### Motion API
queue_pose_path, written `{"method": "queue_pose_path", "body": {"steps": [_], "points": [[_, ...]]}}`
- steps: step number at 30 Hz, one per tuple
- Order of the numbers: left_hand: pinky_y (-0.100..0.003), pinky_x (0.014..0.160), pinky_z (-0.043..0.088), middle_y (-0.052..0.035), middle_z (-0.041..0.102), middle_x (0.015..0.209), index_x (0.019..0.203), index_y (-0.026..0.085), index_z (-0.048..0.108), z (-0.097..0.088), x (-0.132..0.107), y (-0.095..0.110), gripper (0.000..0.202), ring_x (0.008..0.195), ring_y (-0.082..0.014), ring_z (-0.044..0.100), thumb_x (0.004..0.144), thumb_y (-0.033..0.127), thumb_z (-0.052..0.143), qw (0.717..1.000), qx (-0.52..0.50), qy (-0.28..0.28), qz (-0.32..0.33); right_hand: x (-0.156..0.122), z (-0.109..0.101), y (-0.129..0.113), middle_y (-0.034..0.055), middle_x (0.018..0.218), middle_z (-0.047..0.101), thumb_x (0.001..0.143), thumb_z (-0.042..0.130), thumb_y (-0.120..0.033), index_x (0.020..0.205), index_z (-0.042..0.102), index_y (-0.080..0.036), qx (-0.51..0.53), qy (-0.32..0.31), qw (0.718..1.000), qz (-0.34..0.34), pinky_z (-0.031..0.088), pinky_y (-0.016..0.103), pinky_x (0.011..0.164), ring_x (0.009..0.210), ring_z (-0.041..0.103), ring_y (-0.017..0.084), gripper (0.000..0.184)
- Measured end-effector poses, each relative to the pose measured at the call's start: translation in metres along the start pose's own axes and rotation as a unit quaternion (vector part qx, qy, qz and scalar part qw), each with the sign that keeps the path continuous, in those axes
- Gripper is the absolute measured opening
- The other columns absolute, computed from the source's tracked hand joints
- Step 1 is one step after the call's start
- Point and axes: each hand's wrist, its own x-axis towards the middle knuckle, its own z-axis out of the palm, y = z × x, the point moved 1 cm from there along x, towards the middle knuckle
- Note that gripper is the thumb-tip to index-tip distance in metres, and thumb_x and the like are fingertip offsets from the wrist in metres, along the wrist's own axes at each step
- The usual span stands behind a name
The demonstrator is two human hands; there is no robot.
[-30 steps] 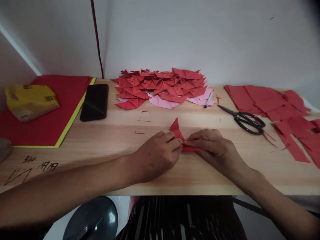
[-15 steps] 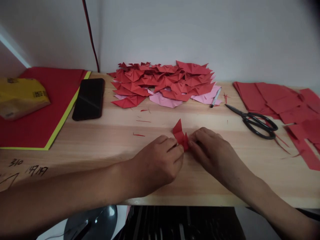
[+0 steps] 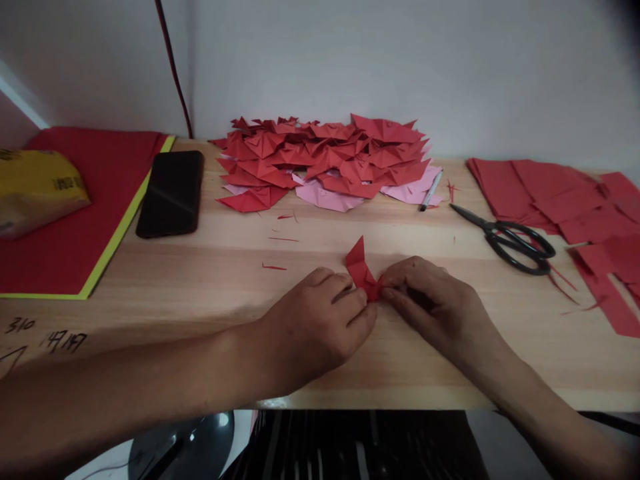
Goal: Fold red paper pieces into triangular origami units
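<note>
A small folded piece of red paper (image 3: pixel 361 268) is held between both hands over the wooden table, one pointed flap standing up at its upper left. My left hand (image 3: pixel 320 320) is closed on its lower left part, with the fingertips partly hidden behind the knuckles. From the other side, my right hand (image 3: pixel 435 293) pinches its right end between thumb and forefinger. Beyond the hands lies a heap of folded red paper pieces (image 3: pixel 330 157), with some folded pink paper pieces (image 3: pixel 327 195) under its front edge.
To the right are black-handled scissors (image 3: pixel 517 247) and stacked red paper sheets (image 3: pixel 545 193). A pen (image 3: pixel 431 190) lies beside the heap. Leftward are a phone (image 3: pixel 171 193), large red sheets (image 3: pixel 60 260) and a yellow packet (image 3: pixel 40 190). Thin red scraps (image 3: pixel 274 267) dot the wooden table (image 3: pixel 200 273).
The small upright point near my right fingers has folded down, and the right thumb and forefinger now pinch the paper's right end. The view has shifted slightly.
</note>
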Motion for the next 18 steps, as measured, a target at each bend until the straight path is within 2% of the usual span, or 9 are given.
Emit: {"method": "queue_pose_path", "body": {"steps": [5,8,13,18], "points": [[-0.035,0.079,0.050,-0.0109,0.066,0.112,0.107,0.010,0.065,0.003,-0.001,0.004,0.023,0.100,-0.0216,0.058,0.092,0.013,0.047,1.000,-0.011,-0.006,-0.027,-0.007,-0.005,0.007,0.0042,0.094,0.065,0.092,0.053,-0.021,0.088,0.061,-0.024,-0.024,-0.010,0.999,-0.046,0.046,0.037,0.080,0.092,0.060,0.020,0.009],[-0.037,0.080,0.050,-0.0109,0.066,0.111,0.104,0.009,0.066,0.004,-0.001,0.006,0.023,0.100,-0.0226,0.056,0.092,0.016,0.048,0.999,-0.029,-0.018,-0.023,-0.011,-0.006,0.009,0.0044,0.094,0.066,0.092,0.052,-0.019,0.092,0.063,-0.024,-0.044,-0.005,0.997,-0.064,0.045,0.038,0.080,0.092,0.061,0.021,0.012],[-0.039,0.083,0.049,-0.0118,0.066,0.110,0.100,0.009,0.067,0.003,-0.001,0.010,0.022,0.102,-0.0242,0.054,0.091,0.017,0.049,0.999,-0.033,-0.021,-0.024,-0.011,-0.007,0.010,0.0040,0.094,0.067,0.090,0.055,-0.020,0.092,0.064,-0.025,-0.020,-0.012,0.998,-0.054,0.047,0.038,0.081,0.094,0.062,0.021,0.011],[-0.042,0.091,0.046,-0.0154,0.064,0.115,0.112,0.005,0.063,0.001,-0.001,0.014,0.031,0.106,-0.0274,0.054,0.090,0.023,0.051,0.998,-0.047,-0.035,-0.034,-0.009,-0.007,0.009,0.0027,0.090,0.069,0.091,0.055,-0.020,0.092,0.065,-0.025,0.011,0.000,0.999,-0.038,0.049,0.036,0.082,0.089,0.064,0.019,0.011]]}}
